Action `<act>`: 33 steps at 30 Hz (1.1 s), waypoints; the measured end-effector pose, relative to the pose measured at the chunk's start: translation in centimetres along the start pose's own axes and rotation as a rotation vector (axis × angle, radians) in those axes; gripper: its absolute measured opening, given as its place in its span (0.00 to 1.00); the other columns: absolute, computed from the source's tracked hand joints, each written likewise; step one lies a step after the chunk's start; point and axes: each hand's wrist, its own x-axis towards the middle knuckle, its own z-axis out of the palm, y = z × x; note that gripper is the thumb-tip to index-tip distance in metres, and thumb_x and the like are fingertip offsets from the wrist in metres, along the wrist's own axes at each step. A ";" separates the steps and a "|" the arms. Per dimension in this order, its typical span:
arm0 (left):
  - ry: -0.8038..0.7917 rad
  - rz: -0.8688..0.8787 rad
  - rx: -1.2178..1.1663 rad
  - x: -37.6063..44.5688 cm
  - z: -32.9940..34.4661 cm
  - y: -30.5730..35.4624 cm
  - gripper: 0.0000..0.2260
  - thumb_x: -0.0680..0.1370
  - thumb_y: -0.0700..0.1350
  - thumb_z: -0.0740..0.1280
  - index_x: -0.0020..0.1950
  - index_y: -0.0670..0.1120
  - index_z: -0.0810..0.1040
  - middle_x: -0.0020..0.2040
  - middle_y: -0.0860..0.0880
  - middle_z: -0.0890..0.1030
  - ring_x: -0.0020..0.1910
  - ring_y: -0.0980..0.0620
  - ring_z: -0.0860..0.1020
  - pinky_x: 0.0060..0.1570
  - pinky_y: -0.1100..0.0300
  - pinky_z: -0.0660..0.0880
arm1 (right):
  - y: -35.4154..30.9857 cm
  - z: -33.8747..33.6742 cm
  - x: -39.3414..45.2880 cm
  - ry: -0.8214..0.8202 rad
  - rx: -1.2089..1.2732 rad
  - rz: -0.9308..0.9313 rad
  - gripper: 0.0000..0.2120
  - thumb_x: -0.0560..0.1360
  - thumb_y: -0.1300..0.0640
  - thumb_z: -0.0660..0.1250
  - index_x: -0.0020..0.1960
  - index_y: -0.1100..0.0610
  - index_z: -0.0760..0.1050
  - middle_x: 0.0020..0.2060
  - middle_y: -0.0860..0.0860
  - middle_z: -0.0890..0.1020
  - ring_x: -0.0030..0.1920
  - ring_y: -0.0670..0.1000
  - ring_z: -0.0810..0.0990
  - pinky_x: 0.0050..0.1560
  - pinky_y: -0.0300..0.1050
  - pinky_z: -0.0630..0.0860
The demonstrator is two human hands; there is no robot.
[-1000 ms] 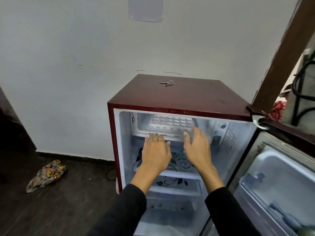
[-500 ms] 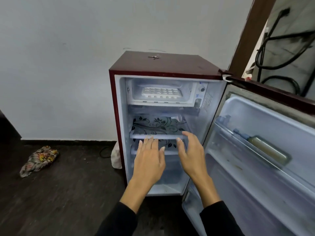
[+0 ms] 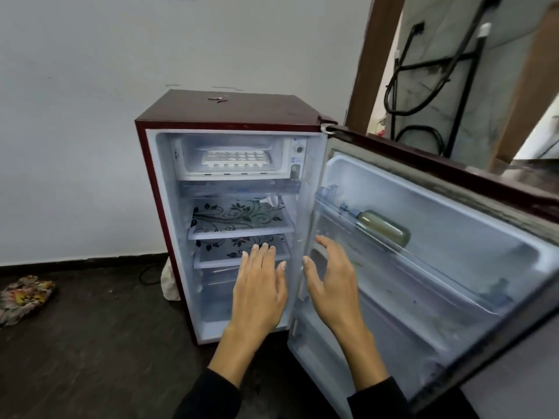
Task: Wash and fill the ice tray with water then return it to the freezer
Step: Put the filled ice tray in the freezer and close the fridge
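We see the tray (image 3: 235, 159) sitting flat in the freezer box (image 3: 233, 157) at the fridge's (image 3: 230, 113) top, near the box's front lip, well above both hands. Our left hand (image 3: 259, 290) is spread wide, fingers straight, holding nothing; our right hand (image 3: 332, 284) is also wide, fingers loosely fanned, empty, just beside the door's (image 3: 438, 237) inner edge. We judge the tray is already returned, so only closing up seems left. Risks: the freezer box shows no flap over it in this view, so the tray sits exposed; if it holds water (we can't tell), a hard door slam could slosh it over the lip. The door swings wide open to the right; pushing it from the inner liner could pinch fingers at the hinge side. The bottle (image 3: 382, 229) lying in the door rack could roll or rattle on a fast swing. Materials: tray is white rigid plastic, gridded in small square cells; liner is smooth white plastic, scuffed and grimy on the door; shelves (image 3: 242, 220) are flat panels with black floral print; cabinet is glossy maroon metal, boxy; keys (image 3: 218, 99) lie near its top's back edge. The floor is dark, with a crumpled floral cloth (image 3: 24, 297) at the left.
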 end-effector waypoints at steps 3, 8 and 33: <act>0.030 0.054 -0.054 -0.2 1.4 4.2 0.30 0.79 0.56 0.44 0.72 0.40 0.66 0.72 0.43 0.68 0.75 0.48 0.61 0.74 0.61 0.45 | 1.0 -4.4 0.1 0.087 0.009 -0.025 0.19 0.77 0.56 0.65 0.67 0.57 0.71 0.63 0.49 0.76 0.64 0.47 0.73 0.66 0.45 0.70; 0.022 0.151 -0.141 -0.1 4.4 11.5 0.30 0.78 0.56 0.43 0.71 0.41 0.68 0.72 0.45 0.69 0.74 0.49 0.63 0.74 0.59 0.47 | 3.9 -12.8 -0.1 0.355 0.015 -0.027 0.18 0.76 0.52 0.63 0.64 0.57 0.73 0.57 0.45 0.75 0.59 0.44 0.73 0.61 0.38 0.68; -0.096 0.333 -0.198 -4.1 11.8 28.0 0.29 0.79 0.55 0.44 0.73 0.41 0.63 0.75 0.43 0.64 0.75 0.48 0.59 0.76 0.56 0.49 | 16.5 -27.3 2.6 0.779 0.436 0.464 0.23 0.84 0.50 0.51 0.61 0.69 0.72 0.60 0.67 0.76 0.61 0.62 0.73 0.56 0.44 0.67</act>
